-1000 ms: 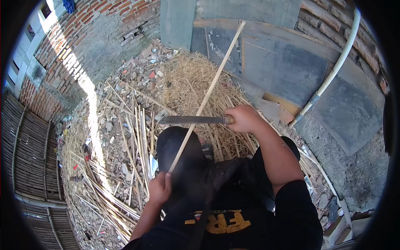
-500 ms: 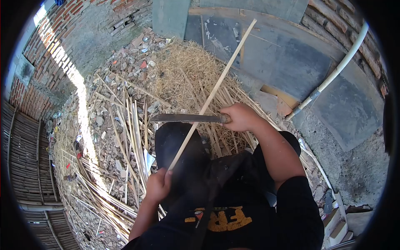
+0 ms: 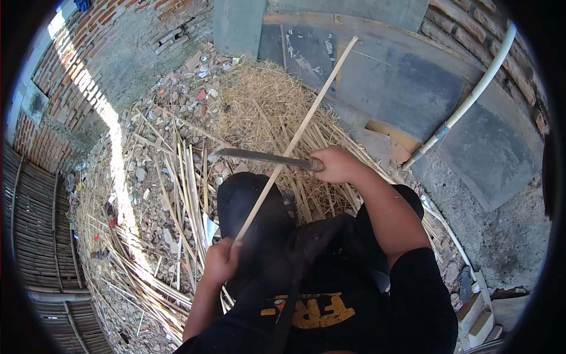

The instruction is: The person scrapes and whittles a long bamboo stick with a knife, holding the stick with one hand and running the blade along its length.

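My left hand (image 3: 220,261) is closed around the lower end of a long, pale bamboo strip (image 3: 311,112), which slants up and away to the right. Wrapped around the short handle of a machete (image 3: 259,156) is my right hand (image 3: 335,166). The dark blade points left and crosses the strip above my knee, lying against it or very near it; which one I cannot tell. Beyond the blade, a heap of thin shavings (image 3: 259,100) covers the ground.
Split bamboo strips (image 3: 190,194) lie on rubble at the left, with a longer bundle (image 3: 156,295) nearer me. Dark panels (image 3: 389,88) lean against the wall ahead. A white pipe (image 3: 480,88) slants at the right, and a slatted bamboo wall (image 3: 38,218) stands far left.
The machete's tip has risen, so the blade now tilts down toward my right hand. The strip's far end sits slightly lower and further left in view. Both hands keep their holds.
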### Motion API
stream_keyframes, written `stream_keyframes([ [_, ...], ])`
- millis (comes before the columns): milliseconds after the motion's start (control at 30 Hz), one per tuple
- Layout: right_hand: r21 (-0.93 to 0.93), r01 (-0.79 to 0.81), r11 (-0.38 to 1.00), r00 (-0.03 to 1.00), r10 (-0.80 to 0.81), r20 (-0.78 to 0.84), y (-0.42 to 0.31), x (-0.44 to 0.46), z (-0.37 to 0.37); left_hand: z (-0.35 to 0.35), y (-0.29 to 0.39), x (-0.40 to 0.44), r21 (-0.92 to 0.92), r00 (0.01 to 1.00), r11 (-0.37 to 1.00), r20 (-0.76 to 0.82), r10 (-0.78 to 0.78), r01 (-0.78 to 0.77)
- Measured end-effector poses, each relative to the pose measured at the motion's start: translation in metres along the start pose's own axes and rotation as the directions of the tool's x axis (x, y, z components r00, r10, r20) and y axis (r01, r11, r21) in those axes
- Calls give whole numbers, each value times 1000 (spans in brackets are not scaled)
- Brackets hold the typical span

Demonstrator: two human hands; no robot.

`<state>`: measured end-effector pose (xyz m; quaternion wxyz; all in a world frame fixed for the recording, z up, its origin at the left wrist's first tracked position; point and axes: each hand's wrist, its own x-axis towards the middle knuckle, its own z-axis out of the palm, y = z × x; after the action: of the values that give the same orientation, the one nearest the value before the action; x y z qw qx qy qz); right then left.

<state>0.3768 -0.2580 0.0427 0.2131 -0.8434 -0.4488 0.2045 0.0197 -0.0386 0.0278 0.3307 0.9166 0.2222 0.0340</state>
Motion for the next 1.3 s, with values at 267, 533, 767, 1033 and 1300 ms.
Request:
stream_keyframes([
  [267,246,-87,965,996,88,6,31,19,1,1,-6,-3,-1,1000,1000,-18,0,0],
  [533,253,-127,959,983,157,-100,43,17,0,0,-7,2,1,1000,1000,-2,12,-12],
  [767,-49,54,997,996,-50,72,-6,2,0,-2,-3,3,-16,1000,1000,8,6,-6],
  [1033,356,-215,910,943,288,-168,54,25,-4,3,-11,0,1,999,1000,-34,19,-19],
  [1300,51,-9,999,999,12,-45,14,6,-1,-2,-2,3,-16,999,999,27,-30,31],
])
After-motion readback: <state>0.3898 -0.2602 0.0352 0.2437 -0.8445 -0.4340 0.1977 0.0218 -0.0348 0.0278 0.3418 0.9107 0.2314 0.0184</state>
